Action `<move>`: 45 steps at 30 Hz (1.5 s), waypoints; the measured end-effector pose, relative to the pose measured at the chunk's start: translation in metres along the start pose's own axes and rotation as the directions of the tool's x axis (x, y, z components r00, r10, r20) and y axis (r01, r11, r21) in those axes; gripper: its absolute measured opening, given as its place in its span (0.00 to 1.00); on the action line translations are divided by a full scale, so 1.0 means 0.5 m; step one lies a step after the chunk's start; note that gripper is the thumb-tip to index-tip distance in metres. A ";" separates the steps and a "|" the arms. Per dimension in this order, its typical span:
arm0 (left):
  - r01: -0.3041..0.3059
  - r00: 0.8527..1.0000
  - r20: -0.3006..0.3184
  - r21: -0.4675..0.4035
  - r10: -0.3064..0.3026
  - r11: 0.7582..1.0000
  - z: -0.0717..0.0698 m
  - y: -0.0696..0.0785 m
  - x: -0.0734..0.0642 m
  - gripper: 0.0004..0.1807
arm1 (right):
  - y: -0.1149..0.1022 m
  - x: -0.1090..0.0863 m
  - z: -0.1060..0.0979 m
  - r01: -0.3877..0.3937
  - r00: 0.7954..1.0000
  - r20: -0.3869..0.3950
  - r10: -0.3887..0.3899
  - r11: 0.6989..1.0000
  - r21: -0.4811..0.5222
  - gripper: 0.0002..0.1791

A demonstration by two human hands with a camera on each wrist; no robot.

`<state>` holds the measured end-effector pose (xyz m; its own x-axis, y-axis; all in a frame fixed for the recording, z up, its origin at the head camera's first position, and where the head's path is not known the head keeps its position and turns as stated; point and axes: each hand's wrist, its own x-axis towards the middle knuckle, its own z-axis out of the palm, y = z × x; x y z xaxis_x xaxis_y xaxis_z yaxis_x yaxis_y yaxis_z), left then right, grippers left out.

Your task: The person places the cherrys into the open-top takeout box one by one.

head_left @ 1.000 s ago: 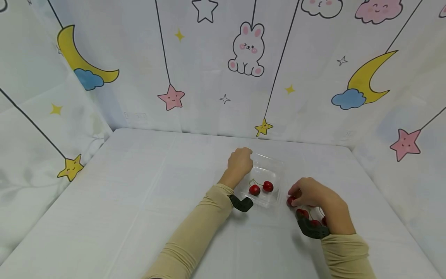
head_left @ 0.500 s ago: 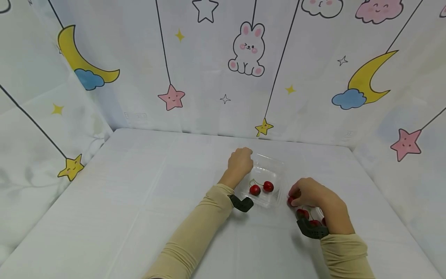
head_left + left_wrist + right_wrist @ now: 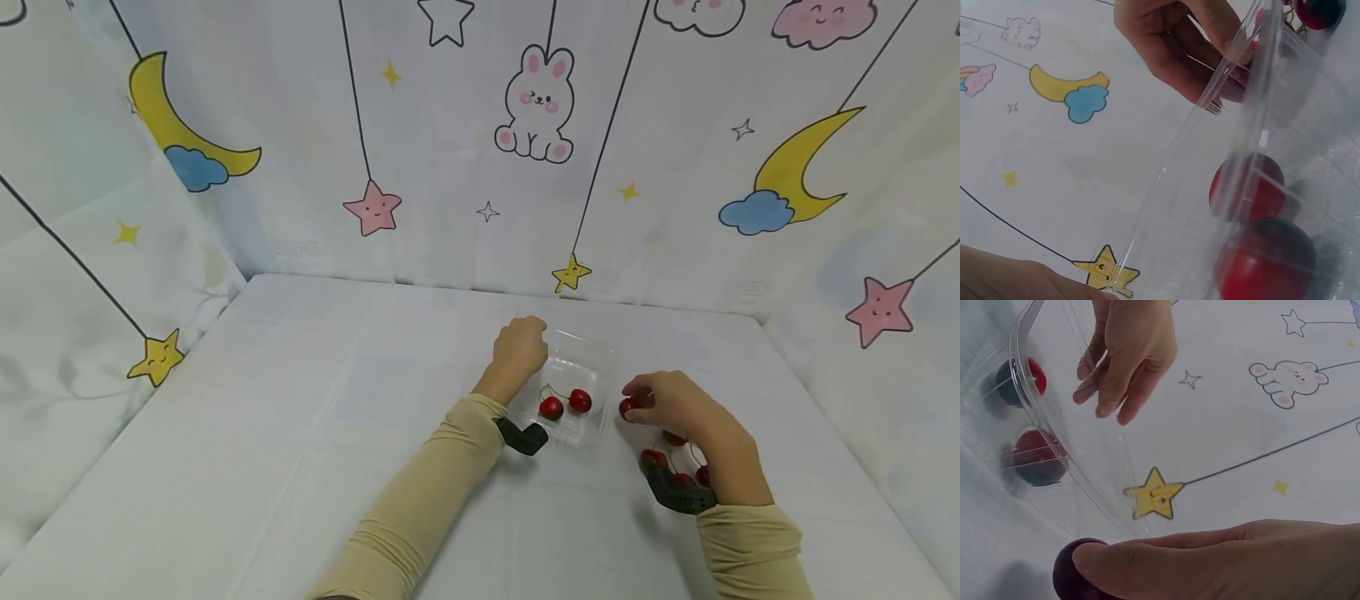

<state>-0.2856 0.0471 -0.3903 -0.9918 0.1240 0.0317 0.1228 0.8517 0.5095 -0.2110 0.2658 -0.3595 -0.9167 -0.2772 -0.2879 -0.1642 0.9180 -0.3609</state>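
My left hand (image 3: 519, 350) grips the left rim of a clear plastic box (image 3: 581, 354) on the white table. Inside the box lie two red cherries, one (image 3: 551, 408) left of the other (image 3: 580, 401), with their stems showing. To the right of the box, my right hand (image 3: 675, 407) pinches another cherry (image 3: 628, 407) between thumb and fingers. That held cherry (image 3: 1072, 575) shows dark beneath the thumb in the right wrist view. Several more cherries (image 3: 654, 459) lie below my right hand, partly hidden by the wrist and its black camera mount.
The white tabletop (image 3: 315, 417) stretches out left of the box. Behind it hangs a pale cloth backdrop (image 3: 450, 150) printed with moons, stars and a rabbit. Black wrist mounts (image 3: 681, 493) stick out close to the loose cherries.
My right hand has moved slightly up and away from the loose cherries, carrying the pinched cherry, and another cherry now shows beneath it. My left hand stays at the box.
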 end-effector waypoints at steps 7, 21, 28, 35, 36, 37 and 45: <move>-0.004 1.000 -0.008 0.003 0.004 1.000 0.001 0.000 0.001 0.19 | 0.001 0.005 -0.002 0.020 0.999 -0.033 -0.020 1.000 0.011 0.20; -0.013 1.000 -0.010 -0.003 0.013 1.000 0.003 -0.001 0.000 0.20 | -0.003 0.005 -0.007 0.041 0.991 -0.124 -0.044 0.999 -0.027 0.19; -0.027 1.000 -0.016 -0.008 0.027 1.000 0.002 -0.003 -0.001 0.19 | -0.004 0.009 -0.011 0.014 0.987 -0.157 -0.016 1.000 -0.019 0.18; 0.002 1.000 -0.013 0.006 -0.002 1.000 0.002 -0.003 0.000 0.19 | -0.008 0.012 -0.013 0.000 0.986 -0.168 -0.003 1.000 -0.019 0.19; 0.004 1.000 -0.014 0.013 -0.004 1.000 0.002 -0.003 0.000 0.19 | -0.009 0.012 -0.012 -0.002 0.985 -0.170 0.000 1.000 -0.017 0.19; 0.005 1.000 -0.012 0.013 -0.005 1.000 0.002 -0.002 0.000 0.19 | -0.009 0.012 -0.012 -0.005 0.985 -0.173 0.002 1.000 -0.013 0.19; -0.009 1.000 0.002 0.054 0.009 0.998 0.003 -0.004 0.001 0.19 | -0.011 0.014 -0.007 -0.009 0.974 -0.226 0.007 1.000 -0.009 0.21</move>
<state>-0.2863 0.0461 -0.3929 -0.9905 0.1328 0.0344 0.1336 0.8768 0.4619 -0.2178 0.2600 -0.3563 -0.9764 -0.1997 -0.0827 -0.1592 0.9232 -0.3499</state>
